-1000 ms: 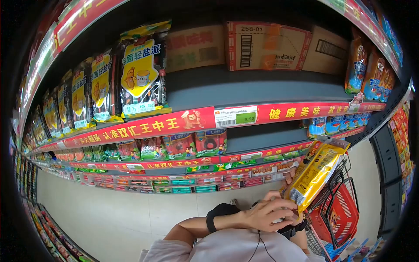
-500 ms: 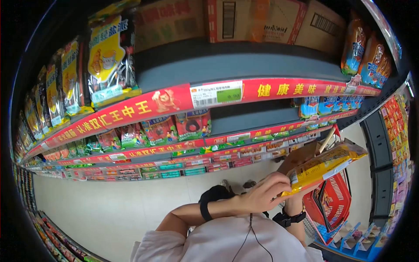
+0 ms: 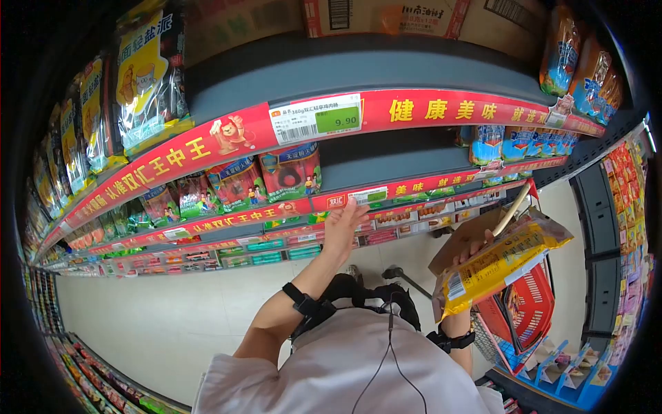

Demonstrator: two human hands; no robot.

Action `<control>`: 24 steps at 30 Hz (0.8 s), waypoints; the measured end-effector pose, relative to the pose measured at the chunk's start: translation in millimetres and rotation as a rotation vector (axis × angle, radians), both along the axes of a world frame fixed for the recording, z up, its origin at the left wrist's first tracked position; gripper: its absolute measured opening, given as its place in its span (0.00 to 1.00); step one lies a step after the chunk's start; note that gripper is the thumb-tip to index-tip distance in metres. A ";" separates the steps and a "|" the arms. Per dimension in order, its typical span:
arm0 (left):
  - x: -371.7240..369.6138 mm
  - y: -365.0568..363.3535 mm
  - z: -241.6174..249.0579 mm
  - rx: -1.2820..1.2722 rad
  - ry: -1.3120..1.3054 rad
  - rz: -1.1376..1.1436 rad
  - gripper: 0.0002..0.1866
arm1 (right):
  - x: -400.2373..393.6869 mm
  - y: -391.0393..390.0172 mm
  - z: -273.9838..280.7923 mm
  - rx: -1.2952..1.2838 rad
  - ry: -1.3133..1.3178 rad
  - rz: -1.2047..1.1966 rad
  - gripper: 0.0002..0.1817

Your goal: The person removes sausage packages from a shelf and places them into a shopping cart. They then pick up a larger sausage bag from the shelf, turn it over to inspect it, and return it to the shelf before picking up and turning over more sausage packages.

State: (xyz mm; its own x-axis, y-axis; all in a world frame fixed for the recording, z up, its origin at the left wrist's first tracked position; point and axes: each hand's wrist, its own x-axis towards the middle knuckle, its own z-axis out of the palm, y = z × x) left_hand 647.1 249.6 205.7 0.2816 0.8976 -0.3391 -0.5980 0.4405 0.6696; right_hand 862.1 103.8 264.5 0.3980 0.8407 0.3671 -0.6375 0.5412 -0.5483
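Observation:
My left hand (image 3: 347, 224) is raised before the lower shelf's red label strip (image 3: 336, 202), close to a small white and green price tag (image 3: 369, 196). Its fingers are partly spread and nothing shows in them. On the right, my right hand (image 3: 474, 252) grips a yellow plastic food package (image 3: 500, 265) with a barcode, which covers much of the hand. Beside the package are a brown cardboard piece (image 3: 452, 250) and a pale stick (image 3: 512, 209).
Packaged sausages (image 3: 148, 79) stand at the upper left of the shelf (image 3: 276, 69). Cardboard boxes (image 3: 393, 17) are at the top. A red basket (image 3: 538, 297) sits in a cart at the lower right, near a blue rack (image 3: 576, 379).
My left hand has left the yellow package and moved left and up to the lower shelf strip. My right hand still holds the package, now lower and with its barcode showing.

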 end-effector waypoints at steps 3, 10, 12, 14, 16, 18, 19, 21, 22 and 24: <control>2.4 -0.2 6.1 0.058 0.077 0.031 0.15 | 8.2 -1.3 -7.4 -0.015 -0.058 0.052 0.46; 1.8 -0.6 1.7 0.102 0.144 0.023 0.19 | -8.1 -2.4 -6.7 -0.032 0.128 0.040 0.49; 1.7 -0.9 1.6 0.109 0.140 0.021 0.19 | -19.1 0.0 1.8 -0.138 0.071 -0.088 0.35; 2.4 -2.4 2.4 0.010 0.084 0.031 0.21 | -35.0 3.0 22.0 -0.305 0.082 -0.190 0.33; -3.6 -6.3 25.2 -0.147 -0.004 -0.173 0.22 | -45.4 6.3 40.2 -0.650 0.103 -0.396 0.27; -3.6 -14.5 46.4 -0.300 -0.093 -0.378 0.23 | -38.6 12.7 33.4 -0.698 -0.049 -0.429 0.24; 1.4 -20.6 53.0 -0.121 -0.094 -0.540 0.24 | -36.1 16.7 31.7 -0.749 -0.200 -0.461 0.21; 8.4 -24.8 75.4 0.073 -0.088 -0.703 0.26 | -37.4 28.5 37.6 -0.755 -0.265 -0.441 0.20; 10.5 -27.3 90.3 0.258 0.028 -0.642 0.24 | -38.9 34.3 41.8 -0.773 -0.393 -0.375 0.18; 16.0 -24.4 98.7 0.519 0.260 -0.471 0.19 | -50.3 47.3 71.9 -0.857 -0.473 -0.202 0.19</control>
